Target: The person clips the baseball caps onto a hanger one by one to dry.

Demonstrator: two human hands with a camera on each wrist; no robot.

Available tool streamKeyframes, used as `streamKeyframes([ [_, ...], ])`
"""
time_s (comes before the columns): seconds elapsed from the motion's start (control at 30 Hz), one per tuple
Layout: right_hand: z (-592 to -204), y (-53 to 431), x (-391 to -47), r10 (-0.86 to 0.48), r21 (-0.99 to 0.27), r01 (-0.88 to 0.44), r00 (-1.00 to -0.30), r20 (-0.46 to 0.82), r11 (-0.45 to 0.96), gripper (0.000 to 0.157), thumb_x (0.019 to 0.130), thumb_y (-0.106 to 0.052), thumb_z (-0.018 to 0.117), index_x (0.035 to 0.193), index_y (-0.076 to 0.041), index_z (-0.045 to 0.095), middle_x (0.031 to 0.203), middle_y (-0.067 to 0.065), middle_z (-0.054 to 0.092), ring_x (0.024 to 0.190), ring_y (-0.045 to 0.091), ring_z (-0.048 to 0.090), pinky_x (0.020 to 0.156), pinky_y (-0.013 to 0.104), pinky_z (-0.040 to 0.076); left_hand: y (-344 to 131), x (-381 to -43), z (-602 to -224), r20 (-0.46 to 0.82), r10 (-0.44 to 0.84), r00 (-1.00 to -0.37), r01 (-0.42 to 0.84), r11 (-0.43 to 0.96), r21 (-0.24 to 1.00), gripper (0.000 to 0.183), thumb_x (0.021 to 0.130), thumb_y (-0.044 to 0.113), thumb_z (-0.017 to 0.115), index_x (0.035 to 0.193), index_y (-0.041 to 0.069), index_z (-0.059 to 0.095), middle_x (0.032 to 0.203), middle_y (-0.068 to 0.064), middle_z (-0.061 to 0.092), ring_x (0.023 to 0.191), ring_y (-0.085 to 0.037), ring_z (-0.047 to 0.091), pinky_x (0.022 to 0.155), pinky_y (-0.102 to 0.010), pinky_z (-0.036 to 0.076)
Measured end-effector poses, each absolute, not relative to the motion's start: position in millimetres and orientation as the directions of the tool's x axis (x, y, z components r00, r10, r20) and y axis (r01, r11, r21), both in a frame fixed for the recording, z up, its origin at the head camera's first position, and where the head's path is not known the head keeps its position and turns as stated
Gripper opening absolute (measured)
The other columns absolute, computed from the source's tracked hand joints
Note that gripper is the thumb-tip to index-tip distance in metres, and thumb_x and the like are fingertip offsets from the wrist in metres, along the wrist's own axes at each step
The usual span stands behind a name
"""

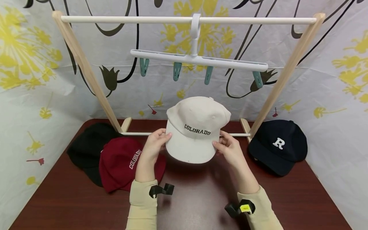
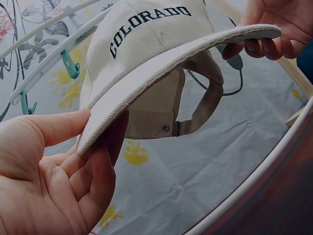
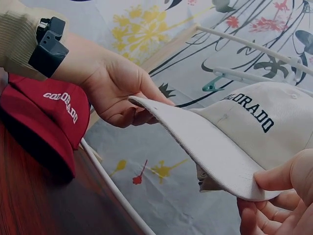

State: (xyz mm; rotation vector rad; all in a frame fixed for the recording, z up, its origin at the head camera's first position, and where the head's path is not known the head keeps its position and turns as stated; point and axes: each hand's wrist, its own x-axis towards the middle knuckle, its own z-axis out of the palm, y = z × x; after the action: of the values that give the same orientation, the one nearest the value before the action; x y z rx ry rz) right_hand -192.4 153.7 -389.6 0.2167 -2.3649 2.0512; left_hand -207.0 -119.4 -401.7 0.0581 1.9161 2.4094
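Note:
A white baseball cap (image 1: 198,121) with dark COLORADO lettering is held up in the air, brim toward me. My left hand (image 1: 155,143) pinches one side of the brim, thumb on top and fingers beneath. On the brim's other side, my right hand (image 1: 230,148) grips it the same way. The left wrist view shows the cap's back strap (image 2: 203,115) below the crown. Above the cap, a white hanger (image 1: 195,59) hangs from the rack's top bar (image 1: 129,19). Several teal clips (image 1: 176,71) dangle from the hanger, holding nothing.
On the table's left lie a red cap (image 1: 118,163) marked COLORADO and a black cap (image 1: 89,147) partly behind it. A navy cap (image 1: 280,145) with a white R sits at right. The rack's wooden legs (image 1: 86,70) and low bar (image 1: 135,134) stand behind my hands.

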Motion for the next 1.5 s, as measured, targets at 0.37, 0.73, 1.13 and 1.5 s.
streamKeyframes([
  [0.37,-390,142,-199,-0.091,-0.998,-0.039,-0.995,0.035,0.046,0.045,0.093,-0.001,0.061,0.135,0.003,0.047,0.083,0.005,0.063,0.073,0.010,0.060,0.067,0.028,0.052,-125,-206,-397,0.007,0.053,-0.999,-0.008,-0.276,0.961,0.008,0.096,0.008,0.057,0.098,-0.001,0.056,0.079,-0.003,0.069,0.069,-0.013,0.063,0.062,-0.028,0.050],
  [0.73,-394,136,-205,-0.070,-1.000,0.004,-0.998,-0.003,-0.015,0.044,0.092,0.003,0.060,0.134,0.003,0.048,0.088,0.006,0.062,0.074,0.012,0.061,0.067,0.032,0.053,-128,-207,-397,0.007,0.056,-0.998,-0.008,-0.271,0.963,0.007,0.097,0.008,0.056,0.098,0.000,0.055,0.078,-0.002,0.068,0.068,-0.012,0.062,0.061,-0.027,0.049],
  [1.13,-400,137,-210,-0.095,-0.996,-0.004,-0.995,0.012,-0.086,0.042,0.092,0.005,0.058,0.133,0.004,0.045,0.084,0.001,0.066,0.073,0.011,0.061,0.064,0.027,0.051,-129,-210,-396,0.001,0.068,-0.998,-0.013,-0.209,0.978,0.010,0.097,0.007,0.055,0.101,-0.003,0.054,0.079,-0.002,0.067,0.068,-0.012,0.061,0.062,-0.027,0.050],
  [1.5,-391,126,-217,-0.080,-0.978,-0.004,-0.997,0.021,-0.211,0.044,0.093,0.006,0.055,0.135,0.005,0.042,0.087,-0.003,0.068,0.082,0.010,0.062,0.067,0.025,0.051,-136,-214,-386,-0.039,0.059,-0.997,-0.045,-0.110,0.993,0.016,0.099,0.012,0.055,0.105,-0.002,0.053,0.080,-0.003,0.066,0.062,-0.012,0.060,0.058,-0.027,0.050],
])
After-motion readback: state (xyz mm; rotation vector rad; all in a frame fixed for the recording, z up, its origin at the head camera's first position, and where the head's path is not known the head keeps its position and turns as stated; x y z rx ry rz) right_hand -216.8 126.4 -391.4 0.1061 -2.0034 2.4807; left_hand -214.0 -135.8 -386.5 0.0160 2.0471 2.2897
